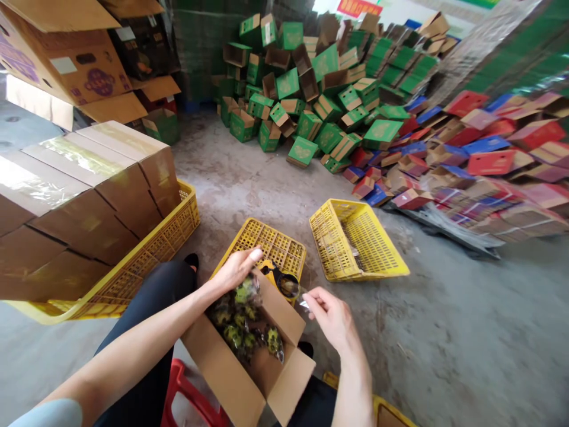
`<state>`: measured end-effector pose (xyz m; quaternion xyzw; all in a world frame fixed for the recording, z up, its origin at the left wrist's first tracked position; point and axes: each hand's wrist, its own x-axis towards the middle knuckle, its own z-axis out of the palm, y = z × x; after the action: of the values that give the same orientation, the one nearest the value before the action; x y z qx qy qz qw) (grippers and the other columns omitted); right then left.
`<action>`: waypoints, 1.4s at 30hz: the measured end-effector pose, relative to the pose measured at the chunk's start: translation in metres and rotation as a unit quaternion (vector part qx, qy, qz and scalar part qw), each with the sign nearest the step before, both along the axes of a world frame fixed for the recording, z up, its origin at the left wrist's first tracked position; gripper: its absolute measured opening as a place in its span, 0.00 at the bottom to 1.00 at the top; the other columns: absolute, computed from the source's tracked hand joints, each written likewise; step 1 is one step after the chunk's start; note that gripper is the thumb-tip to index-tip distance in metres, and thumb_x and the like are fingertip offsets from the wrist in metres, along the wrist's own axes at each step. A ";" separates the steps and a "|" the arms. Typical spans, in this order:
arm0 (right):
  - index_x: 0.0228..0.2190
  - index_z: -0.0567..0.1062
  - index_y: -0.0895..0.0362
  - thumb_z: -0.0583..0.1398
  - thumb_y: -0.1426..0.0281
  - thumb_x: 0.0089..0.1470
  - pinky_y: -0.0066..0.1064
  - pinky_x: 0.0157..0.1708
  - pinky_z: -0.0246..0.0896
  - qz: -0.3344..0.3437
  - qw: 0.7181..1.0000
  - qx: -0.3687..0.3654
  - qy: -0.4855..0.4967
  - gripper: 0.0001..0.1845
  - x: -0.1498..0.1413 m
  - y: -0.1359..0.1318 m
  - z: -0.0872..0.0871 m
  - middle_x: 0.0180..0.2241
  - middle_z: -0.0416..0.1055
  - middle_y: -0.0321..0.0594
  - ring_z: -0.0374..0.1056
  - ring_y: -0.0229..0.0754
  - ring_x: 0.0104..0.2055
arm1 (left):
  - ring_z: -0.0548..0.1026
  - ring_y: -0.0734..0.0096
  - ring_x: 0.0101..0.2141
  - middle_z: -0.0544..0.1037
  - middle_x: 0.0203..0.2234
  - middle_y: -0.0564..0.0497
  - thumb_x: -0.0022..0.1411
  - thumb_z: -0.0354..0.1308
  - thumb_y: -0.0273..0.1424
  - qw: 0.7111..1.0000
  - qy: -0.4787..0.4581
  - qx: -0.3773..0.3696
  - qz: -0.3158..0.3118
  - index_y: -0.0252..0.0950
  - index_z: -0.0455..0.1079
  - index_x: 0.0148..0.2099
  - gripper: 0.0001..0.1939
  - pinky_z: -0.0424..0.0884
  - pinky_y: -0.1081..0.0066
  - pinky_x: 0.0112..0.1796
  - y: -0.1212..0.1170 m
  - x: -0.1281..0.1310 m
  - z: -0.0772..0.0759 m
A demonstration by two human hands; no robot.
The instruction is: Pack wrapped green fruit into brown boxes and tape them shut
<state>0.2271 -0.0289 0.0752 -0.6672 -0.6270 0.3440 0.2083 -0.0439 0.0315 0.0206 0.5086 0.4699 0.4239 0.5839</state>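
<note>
An open brown cardboard box rests on my lap, filled with small dark and yellow-green packets. My left hand reaches over the box's far edge, fingers curled on the clear wrapping of the packets. My right hand hovers just right of the box, fingertips pinched on a small shiny bit I cannot make out. A tape dispenser lies on the upturned yellow crate just beyond the box.
A second yellow crate lies tilted on the concrete floor ahead. At left, taped brown cartons sit in a large yellow crate. Heaps of green boxes and red and blue boxes fill the back and right. A red stool shows below.
</note>
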 end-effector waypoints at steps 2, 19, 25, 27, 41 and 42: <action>0.32 0.77 0.52 0.60 0.48 0.58 0.31 0.27 0.66 -0.059 0.998 0.022 0.028 0.20 0.005 -0.005 0.001 0.19 0.73 0.35 0.71 0.43 0.22 | 0.80 0.59 0.33 0.83 0.32 0.43 0.66 0.51 0.60 0.999 -0.010 -0.017 0.031 0.30 0.79 0.51 0.37 0.73 0.68 0.34 0.001 0.001 -0.002; 0.41 0.79 0.54 0.62 0.57 0.62 0.29 0.29 0.72 -0.020 0.981 0.087 0.169 0.14 -0.090 -0.016 -0.037 0.31 0.81 0.38 0.73 0.38 0.22 | 0.73 0.69 0.24 0.76 0.22 0.50 0.63 0.50 0.64 0.979 -0.119 -0.123 0.110 0.30 0.76 0.40 0.38 0.68 0.71 0.29 -0.014 0.043 -0.016; 0.41 0.79 0.55 0.63 0.57 0.62 0.29 0.28 0.73 -0.030 0.985 0.095 0.140 0.15 -0.094 -0.014 -0.045 0.31 0.80 0.38 0.74 0.38 0.21 | 0.76 0.67 0.26 0.79 0.24 0.48 0.66 0.46 0.64 0.975 -0.123 -0.130 0.130 0.30 0.76 0.44 0.40 0.70 0.70 0.31 -0.015 0.041 -0.015; 0.41 0.79 0.55 0.63 0.56 0.61 0.28 0.27 0.72 -0.037 0.985 0.102 0.134 0.15 -0.096 -0.014 -0.046 0.31 0.80 0.38 0.74 0.38 0.21 | 0.77 0.66 0.28 0.79 0.26 0.47 0.65 0.45 0.65 0.974 -0.119 -0.136 0.134 0.30 0.75 0.44 0.40 0.71 0.69 0.33 -0.015 0.040 -0.013; 0.41 0.81 0.56 0.65 0.55 0.59 0.29 0.26 0.75 -0.079 0.980 0.112 0.144 0.17 -0.093 -0.006 -0.059 0.36 0.83 0.44 0.78 0.42 0.25 | 0.76 0.60 0.43 0.78 0.38 0.48 0.63 0.58 0.57 0.993 -0.099 -0.055 0.042 0.35 0.59 0.65 0.40 0.69 0.60 0.50 -0.020 0.035 -0.014; 0.41 0.81 0.55 0.65 0.55 0.59 0.29 0.27 0.75 -0.079 0.980 0.122 0.134 0.17 -0.091 -0.005 -0.059 0.36 0.83 0.44 0.79 0.43 0.27 | 0.75 0.60 0.43 0.78 0.39 0.48 0.62 0.61 0.55 0.994 -0.096 -0.042 0.029 0.35 0.58 0.66 0.41 0.68 0.59 0.51 -0.021 0.033 -0.013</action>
<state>0.1361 -0.0339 0.0160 -0.6319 -0.5763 0.3336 0.3966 -0.0109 0.0109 0.0073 0.4271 0.4435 0.4674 0.6343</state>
